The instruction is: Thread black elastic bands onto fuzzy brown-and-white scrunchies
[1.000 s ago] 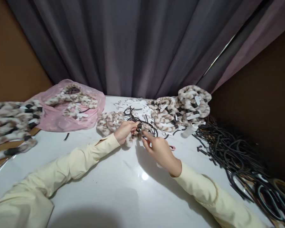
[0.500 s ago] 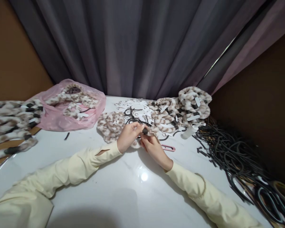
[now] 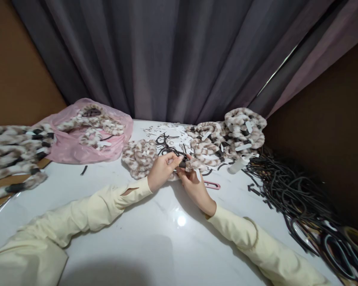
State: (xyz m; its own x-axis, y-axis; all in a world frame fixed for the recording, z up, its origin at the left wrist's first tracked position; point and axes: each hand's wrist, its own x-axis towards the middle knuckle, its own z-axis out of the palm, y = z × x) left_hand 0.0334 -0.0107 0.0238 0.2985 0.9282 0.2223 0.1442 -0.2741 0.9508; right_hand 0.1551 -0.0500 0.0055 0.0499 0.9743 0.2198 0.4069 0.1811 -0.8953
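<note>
Near the middle of the white table, my left hand (image 3: 162, 170) pinches the dark section of a fluffy brown-and-white cord (image 3: 191, 163). My right hand (image 3: 196, 188) is closed round the same cord from the right and below, its fingers partly hidden. A white tag (image 3: 198, 174) hangs from the cord over my right hand. Just left of and behind my left hand lies a coiled fluffy bundle (image 3: 139, 155). Black cords (image 3: 167, 145) lie behind both hands. A pink cutter (image 3: 211, 185) rests right of my right hand.
A pink plastic bag (image 3: 77, 153) holds fluffy loops at the left, with more fluffy pieces (image 3: 8, 149) beyond it. Tagged fluffy loops (image 3: 244, 127) and a small white bottle (image 3: 236, 165) stand at back right. A tangle of black cords (image 3: 289, 186) covers the right side.
The white tag now shows over my right hand, and more of the fluffy cord is visible between my hands. My right fingers have shifted slightly; my left hand has barely moved.
</note>
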